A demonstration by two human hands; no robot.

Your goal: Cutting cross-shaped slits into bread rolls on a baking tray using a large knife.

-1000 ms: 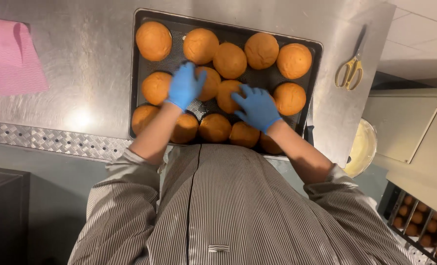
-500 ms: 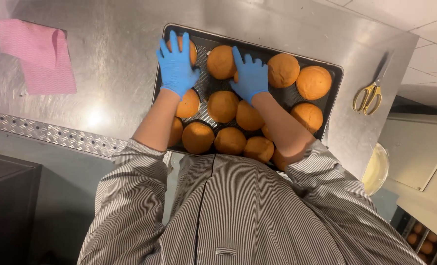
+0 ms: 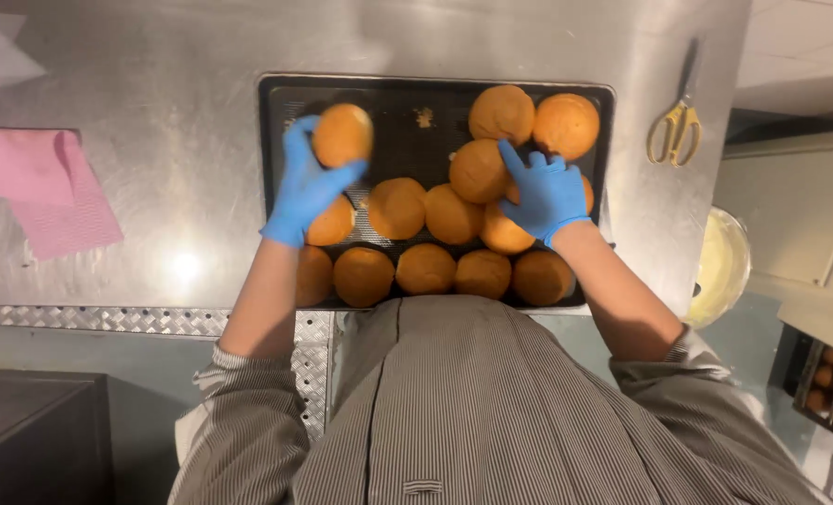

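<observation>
We are gripping a round golden-brown bun (image 3: 343,134) in our blue-gloved left hand (image 3: 306,187), lifted above the dark baking tray (image 3: 276,93); our right hand (image 3: 544,190) is resting spread-fingered on neighbouring buns (image 3: 477,170), steadying them.

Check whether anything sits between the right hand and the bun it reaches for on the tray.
Nothing visible does. The right hand already rests on a bun in the dark tray; the left hand holds another bun.

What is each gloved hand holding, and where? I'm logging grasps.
Left hand grips a bun by its side; right hand rests on buns, grip unclear.
</observation>
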